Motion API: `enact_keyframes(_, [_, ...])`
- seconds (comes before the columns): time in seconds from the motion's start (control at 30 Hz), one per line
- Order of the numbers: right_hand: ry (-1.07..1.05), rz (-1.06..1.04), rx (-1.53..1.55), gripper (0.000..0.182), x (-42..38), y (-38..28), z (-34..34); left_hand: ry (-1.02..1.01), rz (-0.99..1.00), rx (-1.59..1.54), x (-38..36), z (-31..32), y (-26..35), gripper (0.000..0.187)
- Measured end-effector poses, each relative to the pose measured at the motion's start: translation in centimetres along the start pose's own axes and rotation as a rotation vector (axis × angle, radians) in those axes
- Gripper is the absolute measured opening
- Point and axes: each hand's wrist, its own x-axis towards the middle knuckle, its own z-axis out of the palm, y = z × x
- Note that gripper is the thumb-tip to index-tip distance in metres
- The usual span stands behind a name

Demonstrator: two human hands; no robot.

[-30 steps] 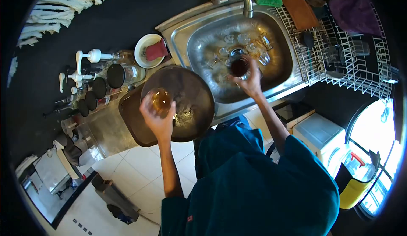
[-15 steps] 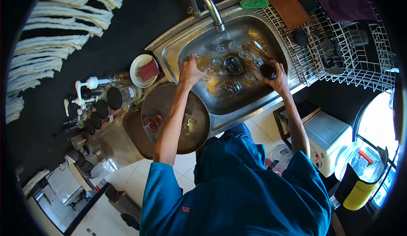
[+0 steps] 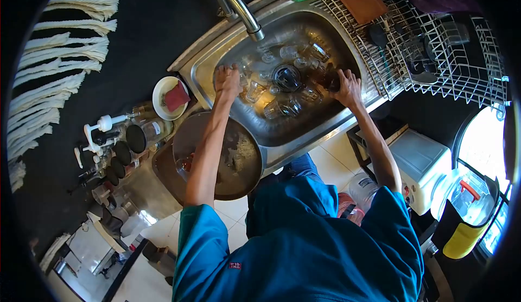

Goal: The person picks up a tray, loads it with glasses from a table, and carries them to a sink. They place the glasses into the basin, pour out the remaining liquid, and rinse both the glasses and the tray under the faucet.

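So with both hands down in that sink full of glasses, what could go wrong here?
The glasses lie crowded and touching in the sink, so moving one could knock and chip another. The right hand has a dark glass right among them; a wet grip might slip. The left forearm passes over a glass on the round tray and could tip it.

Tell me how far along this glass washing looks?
Early, it seems. Done: the drying rack holds a few items, no glasses I can make out. In hand: both the left hand and right hand reach among the glasses crowding the sink. Left: those glasses, plus one glass on the round tray.
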Motion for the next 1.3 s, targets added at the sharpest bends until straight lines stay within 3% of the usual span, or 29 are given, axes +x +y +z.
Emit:
enact_keyframes(0.17, [-0.029,0.029,-0.173,0.083,0.2,-0.2,0.5,0.046,0.029,0.110,1.4,2.1,0.3,0.057])
enact_keyframes(0.4, [-0.102,0.051,-0.317,0.073,0.5,0.5,3.2,0.075,0.066,0.185,3.3,4.1,0.4,0.056])
enact_keyframes(0.47, [-0.134,0.056,-0.321,0.072,0.5,0.4,3.9,0.213,0.119,0.130,3.1,3.9,0.5,0.021])
enact_keyframes(0.77, [-0.069,0.083,-0.261,0.074,1.1,1.1,6.7,0.133,0.150,0.117,4.2,4.2,0.6,0.020])
enact_keyframes(0.87, [-0.087,0.143,-0.158,0.074,1.1,-1.0,4.2,0.134,0.140,0.097,5.2,5.7,0.2,0.022])
enact_keyframes(0.9, [-0.068,0.127,-0.212,0.074,0.9,-1.0,4.4,0.137,0.056,0.022,5.6,7.3,-1.9,0.024])
enact_keyframes(0.93, [-0.034,0.121,-0.460,0.073,1.7,1.3,8.1,0.151,-0.007,-0.125,7.0,9.5,0.4,0.027])
enact_keyframes(0.97, [-0.055,0.133,-0.437,0.071,1.6,1.3,7.6,0.130,0.132,0.033,4.6,5.8,1.0,0.029])
enact_keyframes(1.0, [-0.077,0.137,-0.398,0.069,1.6,0.4,6.8,0.124,0.120,0.033,5.0,6.6,0.8,0.029])
enact_keyframes(1.07, [-0.199,0.178,-0.245,0.067,1.5,-1.3,3.9,0.182,0.019,-0.161,6.4,9.2,0.1,0.029])
enact_keyframes(1.13, [-0.167,0.160,-0.388,0.069,1.5,0.2,5.7,0.190,0.074,-0.118,4.4,6.5,0.9,0.034])
enact_keyframes(1.2, [-0.175,0.083,-0.422,0.073,1.4,2.6,7.1,0.458,0.134,-0.236,3.2,8.2,1.4,0.037])
enact_keyframes(1.23, [-0.345,0.190,-0.439,0.064,1.9,0.6,4.2,0.218,0.070,-0.377,1.2,4.1,2.2,0.059])
enact_keyframes(1.27, [0.071,0.050,-0.305,0.057,1.3,3.1,7.0,0.366,0.055,-0.413,0.3,3.6,2.5,0.060])
enact_keyframes(1.3, [0.346,-0.051,-0.295,0.060,0.8,2.9,7.0,0.477,0.032,-0.700,-2.3,1.3,3.3,0.059])
